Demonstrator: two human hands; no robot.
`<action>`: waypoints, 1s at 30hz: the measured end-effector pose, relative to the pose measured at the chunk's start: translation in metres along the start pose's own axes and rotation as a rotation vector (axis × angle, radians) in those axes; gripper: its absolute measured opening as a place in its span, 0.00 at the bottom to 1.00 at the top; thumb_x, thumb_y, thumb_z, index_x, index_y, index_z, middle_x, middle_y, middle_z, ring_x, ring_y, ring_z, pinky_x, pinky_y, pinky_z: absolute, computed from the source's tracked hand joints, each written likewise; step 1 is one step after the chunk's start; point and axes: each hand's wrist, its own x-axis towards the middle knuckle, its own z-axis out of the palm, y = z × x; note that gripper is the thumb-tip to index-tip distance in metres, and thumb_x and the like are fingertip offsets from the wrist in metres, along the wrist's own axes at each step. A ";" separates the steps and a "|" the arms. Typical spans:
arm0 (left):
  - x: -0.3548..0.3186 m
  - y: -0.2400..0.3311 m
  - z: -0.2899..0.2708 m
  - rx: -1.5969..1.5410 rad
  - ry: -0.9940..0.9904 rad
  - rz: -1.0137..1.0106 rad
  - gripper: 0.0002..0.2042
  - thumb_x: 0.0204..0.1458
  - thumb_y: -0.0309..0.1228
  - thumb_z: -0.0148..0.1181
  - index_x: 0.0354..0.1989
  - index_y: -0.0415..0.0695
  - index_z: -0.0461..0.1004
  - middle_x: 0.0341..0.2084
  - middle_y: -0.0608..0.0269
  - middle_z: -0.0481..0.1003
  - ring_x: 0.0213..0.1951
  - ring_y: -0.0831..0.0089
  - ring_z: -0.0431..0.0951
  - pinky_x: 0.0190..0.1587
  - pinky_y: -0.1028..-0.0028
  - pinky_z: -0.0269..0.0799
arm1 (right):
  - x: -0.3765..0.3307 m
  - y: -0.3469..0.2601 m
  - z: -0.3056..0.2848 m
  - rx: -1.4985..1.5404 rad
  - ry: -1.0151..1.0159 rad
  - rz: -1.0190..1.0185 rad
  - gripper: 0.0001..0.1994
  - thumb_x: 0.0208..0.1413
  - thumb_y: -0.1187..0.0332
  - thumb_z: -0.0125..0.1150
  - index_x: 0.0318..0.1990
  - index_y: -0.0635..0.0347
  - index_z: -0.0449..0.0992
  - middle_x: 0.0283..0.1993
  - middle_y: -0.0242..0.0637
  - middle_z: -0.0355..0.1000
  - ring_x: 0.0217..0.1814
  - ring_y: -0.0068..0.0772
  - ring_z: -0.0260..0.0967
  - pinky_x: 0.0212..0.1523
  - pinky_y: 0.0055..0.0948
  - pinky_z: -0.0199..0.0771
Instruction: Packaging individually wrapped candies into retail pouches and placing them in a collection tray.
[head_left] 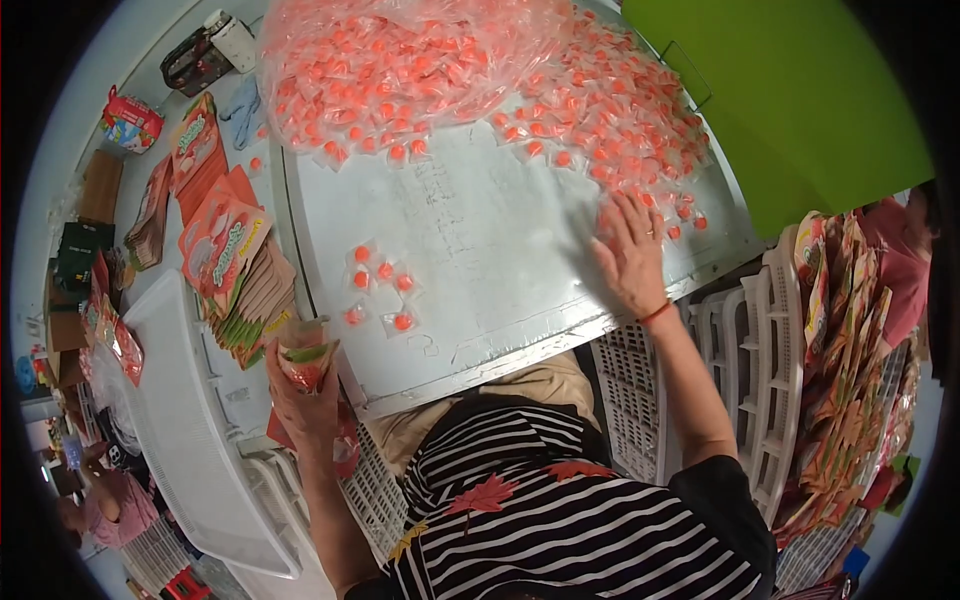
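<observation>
My left hand (300, 400) is closed around a printed pouch (305, 358) in red and green, held upright by the table's left front corner. The pouch's top edge seems to stand apart. My right hand (632, 250) lies with fingers stretched out at the near right edge of a heap of small clear packets (620, 110), each with an orange-red round piece inside. Its fingertips touch some packets; what lies under the palm is hidden. A small group of the same packets (385, 270) rests on the left of the white tabletop (480, 240).
A large clear bag (400, 60) full of packets lies at the far side. Stacked flat pouches (225, 240) are on the left surface, near a white plastic crate (180, 400). Crates with filled pouches (840, 350) stand at right. A green panel (790, 100) borders the table's far right.
</observation>
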 end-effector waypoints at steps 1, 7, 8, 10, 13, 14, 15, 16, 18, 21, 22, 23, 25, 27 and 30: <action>0.001 0.003 0.001 0.000 -0.001 -0.001 0.39 0.40 0.29 0.71 0.62 0.42 0.57 0.52 0.42 0.68 0.54 0.49 0.69 0.55 0.61 0.65 | -0.004 0.012 -0.001 0.012 -0.047 -0.021 0.24 0.58 0.58 0.53 0.60 0.60 0.65 0.65 0.43 0.59 0.70 0.48 0.50 0.67 0.48 0.46; 0.008 0.016 0.003 0.006 0.017 0.085 0.38 0.40 0.28 0.71 0.62 0.42 0.57 0.51 0.42 0.69 0.52 0.47 0.70 0.54 0.60 0.65 | 0.003 -0.021 0.034 0.081 -0.084 0.008 0.23 0.57 0.62 0.54 0.58 0.64 0.65 0.63 0.47 0.60 0.68 0.50 0.53 0.66 0.45 0.51; 0.008 0.020 0.003 -0.025 -0.007 0.074 0.39 0.40 0.28 0.70 0.62 0.41 0.56 0.52 0.44 0.67 0.53 0.47 0.69 0.55 0.58 0.64 | 0.006 -0.031 0.043 0.095 -0.041 -0.006 0.22 0.59 0.61 0.52 0.57 0.64 0.66 0.61 0.47 0.61 0.67 0.49 0.54 0.65 0.45 0.53; 0.006 0.024 0.002 -0.052 -0.034 0.058 0.39 0.39 0.27 0.70 0.61 0.41 0.56 0.54 0.45 0.66 0.54 0.46 0.67 0.56 0.57 0.63 | 0.012 -0.043 0.053 0.111 -0.003 -0.019 0.21 0.60 0.60 0.51 0.57 0.63 0.66 0.60 0.47 0.63 0.66 0.48 0.55 0.63 0.46 0.55; 0.000 0.018 -0.003 -0.040 -0.027 0.026 0.38 0.39 0.27 0.70 0.61 0.40 0.56 0.54 0.45 0.66 0.54 0.46 0.67 0.56 0.57 0.63 | 0.036 -0.059 0.034 1.228 -0.071 0.834 0.22 0.67 0.56 0.35 0.57 0.61 0.66 0.55 0.41 0.67 0.61 0.38 0.62 0.60 0.34 0.58; 0.000 0.017 -0.004 -0.034 -0.019 0.003 0.39 0.39 0.27 0.70 0.61 0.41 0.56 0.54 0.45 0.66 0.54 0.46 0.67 0.56 0.57 0.63 | 0.034 -0.045 0.040 1.400 0.076 0.794 0.22 0.67 0.56 0.35 0.57 0.63 0.66 0.57 0.42 0.66 0.62 0.37 0.62 0.61 0.35 0.59; -0.001 0.015 -0.005 -0.025 -0.010 -0.024 0.39 0.39 0.27 0.70 0.61 0.41 0.56 0.54 0.45 0.66 0.54 0.46 0.67 0.57 0.57 0.63 | 0.030 -0.022 0.049 1.570 0.224 0.746 0.23 0.66 0.56 0.35 0.57 0.64 0.65 0.59 0.42 0.65 0.62 0.37 0.62 0.62 0.35 0.59; -0.002 0.012 -0.006 -0.025 -0.017 -0.028 0.39 0.39 0.27 0.70 0.61 0.41 0.56 0.54 0.45 0.66 0.54 0.46 0.67 0.57 0.57 0.63 | 0.028 -0.001 0.049 1.741 0.266 0.836 0.23 0.66 0.56 0.34 0.57 0.64 0.65 0.58 0.43 0.66 0.61 0.39 0.63 0.62 0.36 0.60; -0.004 0.004 -0.003 0.005 0.036 0.052 0.38 0.41 0.28 0.70 0.62 0.42 0.56 0.52 0.43 0.68 0.53 0.49 0.70 0.54 0.61 0.65 | 0.020 0.025 0.044 1.909 0.306 0.932 0.23 0.67 0.55 0.34 0.56 0.65 0.66 0.58 0.45 0.66 0.60 0.41 0.64 0.62 0.36 0.61; -0.007 0.002 0.002 0.019 -0.006 0.016 0.39 0.41 0.29 0.70 0.62 0.42 0.56 0.52 0.43 0.68 0.53 0.49 0.70 0.54 0.61 0.66 | 0.002 0.034 0.035 1.964 0.345 0.964 0.23 0.67 0.56 0.35 0.55 0.66 0.66 0.57 0.47 0.67 0.60 0.43 0.64 0.62 0.37 0.61; -0.007 0.003 0.002 0.018 -0.011 0.017 0.39 0.41 0.29 0.70 0.62 0.42 0.56 0.52 0.43 0.68 0.53 0.49 0.70 0.54 0.61 0.66 | -0.005 0.033 0.036 1.897 0.294 0.838 0.23 0.67 0.56 0.35 0.55 0.66 0.66 0.57 0.46 0.67 0.61 0.41 0.64 0.62 0.37 0.61; -0.005 0.004 0.003 0.019 -0.012 0.014 0.39 0.41 0.29 0.70 0.62 0.42 0.56 0.51 0.43 0.69 0.52 0.49 0.70 0.53 0.61 0.66 | -0.006 0.028 0.033 1.829 0.245 0.712 0.22 0.67 0.56 0.35 0.55 0.66 0.66 0.57 0.46 0.67 0.61 0.40 0.64 0.62 0.37 0.60; -0.002 0.006 0.003 0.024 -0.011 0.014 0.39 0.41 0.29 0.70 0.62 0.42 0.56 0.51 0.43 0.69 0.52 0.49 0.71 0.53 0.61 0.66 | -0.003 0.013 0.031 1.259 0.152 0.573 0.22 0.64 0.55 0.42 0.56 0.63 0.67 0.57 0.44 0.67 0.62 0.36 0.63 0.64 0.37 0.58; 0.002 0.007 0.003 0.012 -0.002 0.051 0.39 0.41 0.29 0.70 0.62 0.42 0.56 0.50 0.43 0.69 0.52 0.49 0.71 0.53 0.61 0.66 | 0.007 -0.010 0.026 0.737 0.072 0.219 0.26 0.57 0.51 0.52 0.57 0.56 0.67 0.60 0.44 0.64 0.66 0.42 0.58 0.65 0.41 0.53; 0.003 0.009 0.002 -0.035 -0.031 0.001 0.39 0.40 0.29 0.71 0.62 0.41 0.56 0.53 0.45 0.66 0.54 0.46 0.68 0.56 0.57 0.63 | 0.034 -0.039 0.030 0.324 0.008 -0.093 0.30 0.49 0.47 0.60 0.58 0.50 0.68 0.63 0.44 0.59 0.69 0.53 0.50 0.66 0.50 0.49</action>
